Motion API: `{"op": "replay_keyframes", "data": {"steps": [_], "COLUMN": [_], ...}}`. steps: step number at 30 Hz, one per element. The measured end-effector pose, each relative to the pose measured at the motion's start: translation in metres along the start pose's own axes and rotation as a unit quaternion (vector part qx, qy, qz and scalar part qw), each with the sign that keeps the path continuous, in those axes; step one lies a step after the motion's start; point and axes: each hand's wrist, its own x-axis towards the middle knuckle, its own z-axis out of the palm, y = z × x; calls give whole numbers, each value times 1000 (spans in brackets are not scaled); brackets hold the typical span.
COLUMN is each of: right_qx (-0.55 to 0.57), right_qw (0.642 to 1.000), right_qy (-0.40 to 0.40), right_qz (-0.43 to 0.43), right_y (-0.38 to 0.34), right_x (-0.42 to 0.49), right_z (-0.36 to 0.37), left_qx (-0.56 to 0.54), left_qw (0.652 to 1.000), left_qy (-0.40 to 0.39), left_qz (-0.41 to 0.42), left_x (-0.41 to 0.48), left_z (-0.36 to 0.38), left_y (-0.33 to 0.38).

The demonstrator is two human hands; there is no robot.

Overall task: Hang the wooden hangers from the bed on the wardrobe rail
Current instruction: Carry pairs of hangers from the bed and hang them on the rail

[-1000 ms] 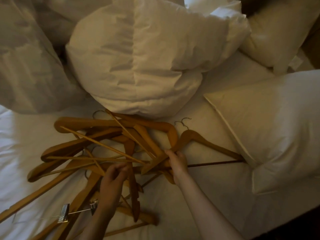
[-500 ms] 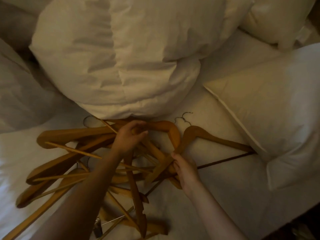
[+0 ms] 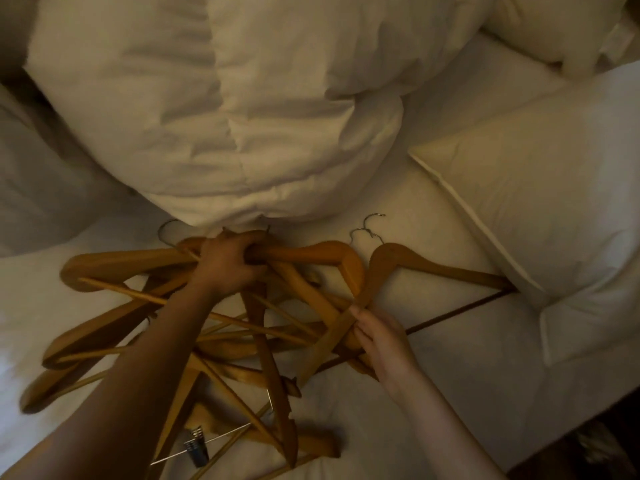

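Hangers of curved tan wood (image 3: 270,344) lay tangled on the white bed sheet (image 3: 457,382); your left hand (image 3: 228,263) gripped a bunch at their necks, your right hand (image 3: 381,341) pinched another's arm.

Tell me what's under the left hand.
The left hand grips a bunch of wooden hangers lying on the white sheet. Its fingers cover how many it holds.

On bed (image 3: 450,393): left hand (image 3: 228,268) grips hanger pile (image 3: 311,252) top; right hand (image 3: 381,344) pinches rightmost hanger (image 3: 433,266) arm.
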Motion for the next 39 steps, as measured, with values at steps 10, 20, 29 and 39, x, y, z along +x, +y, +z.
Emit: {"op": "replay_keyframes", "data": {"steps": [10,20,29,39], "right_qx": [-21,-93,-119,-86], "right_qw": [998,991,990,990], "right_qy": [40,60,-8,3], "right_qz": [39,-72,-74,-108], "right_y": [19,12,-14,11], "right_x": [-39,-83,-128,-182], "right_z": [-11,-18,-22,-47], "left_qx": [-24,-101,-595,-559], "left_qw": [995,968,746,805], "left_qy": [-88,-173,-223,5], "left_qz": [-29,-152,-201,-201], "left_x": [-77,-109,-171,-270], "left_z": [37,17,15,51], "left_y": [-3,28,40,135]}}
